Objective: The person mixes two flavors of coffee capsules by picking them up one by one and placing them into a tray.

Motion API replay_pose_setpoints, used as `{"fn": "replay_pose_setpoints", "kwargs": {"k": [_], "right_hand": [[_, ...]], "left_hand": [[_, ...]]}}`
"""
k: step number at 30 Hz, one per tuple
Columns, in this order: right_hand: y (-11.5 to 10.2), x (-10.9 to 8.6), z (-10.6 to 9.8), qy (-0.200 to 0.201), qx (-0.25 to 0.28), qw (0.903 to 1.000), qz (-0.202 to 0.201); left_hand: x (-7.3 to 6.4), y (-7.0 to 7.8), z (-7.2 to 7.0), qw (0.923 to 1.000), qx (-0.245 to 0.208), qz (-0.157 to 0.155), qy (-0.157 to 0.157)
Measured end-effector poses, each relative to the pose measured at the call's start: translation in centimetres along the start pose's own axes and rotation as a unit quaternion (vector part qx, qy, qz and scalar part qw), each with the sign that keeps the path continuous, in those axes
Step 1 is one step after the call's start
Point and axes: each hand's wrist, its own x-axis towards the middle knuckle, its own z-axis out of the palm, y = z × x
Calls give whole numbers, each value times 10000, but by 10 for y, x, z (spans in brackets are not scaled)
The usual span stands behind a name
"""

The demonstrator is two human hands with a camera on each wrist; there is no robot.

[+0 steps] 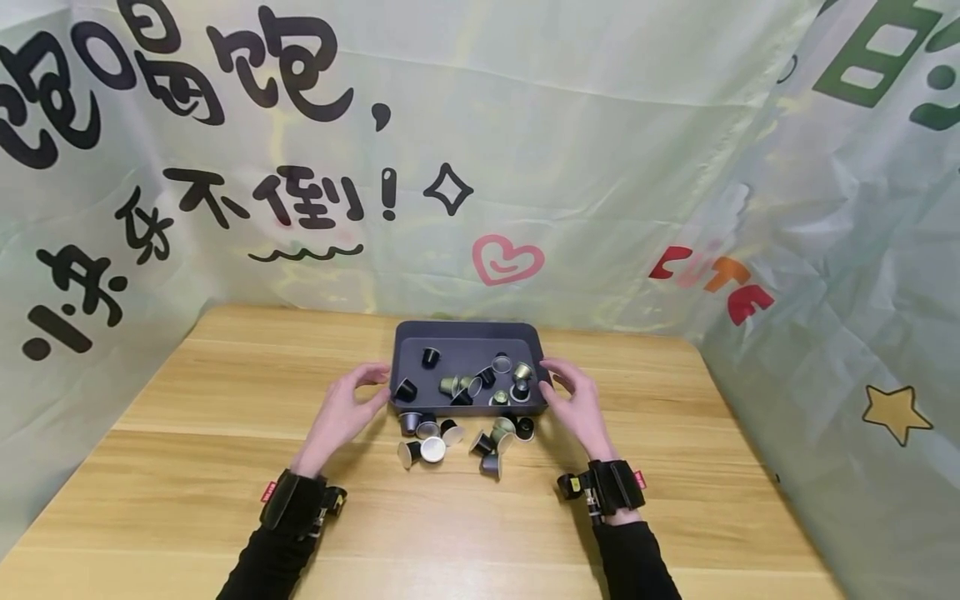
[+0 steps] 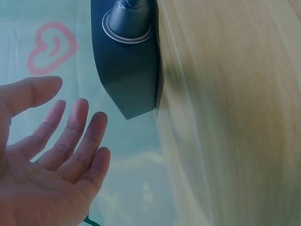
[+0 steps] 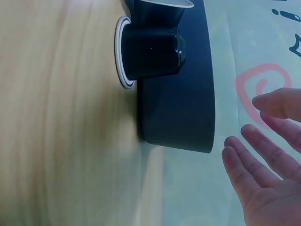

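A dark grey rectangular tray (image 1: 471, 330) lies toward the table's back, with several coffee capsules inside, among them a black capsule (image 1: 431, 357) and a green capsule (image 1: 448, 385). My left hand (image 1: 349, 410) is beside the tray's left end, fingers spread and loosely bent. At the right end, my right hand (image 1: 576, 406) has its fingertips close to the rim. Both wrist views show the palms with nothing in them: the left hand (image 2: 61, 160) and the right hand (image 3: 270, 165) are near the tray's corners. A dark capsule (image 3: 153, 52) lies against the front wall.
In front of the tray, several more capsules lie loose on the wooden table (image 1: 420, 533), including a white-lidded capsule (image 1: 432, 449) and a grey-blue capsule (image 1: 491, 465). A printed cloth backdrop (image 1: 585, 167) hangs behind the table and along its sides.
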Motion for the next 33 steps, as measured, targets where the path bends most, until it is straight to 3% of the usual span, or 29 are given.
{"fn": "replay_pose_setpoints", "kwargs": {"k": [10,19,24,28,33], "right_hand": [[2,-7,-2,-17,-211,9998,17],[0,-7,-1,-9,-267,9996,-69],[-1,-8,0,-52,-183,9998,-92],[-10,-9,-1,-78,-93,9999,-86],[0,-8,0,-88,-120,9999,-79]], "left_hand": [[-1,1,0,9999,-14,151,-5],[-2,7,-1,9989,83,448,-88],[-4,13,-1,9968,201,761,-143],[-5,18,-1,9928,331,1115,-282],[-6,23,-1,9872,505,1338,-702]]}}
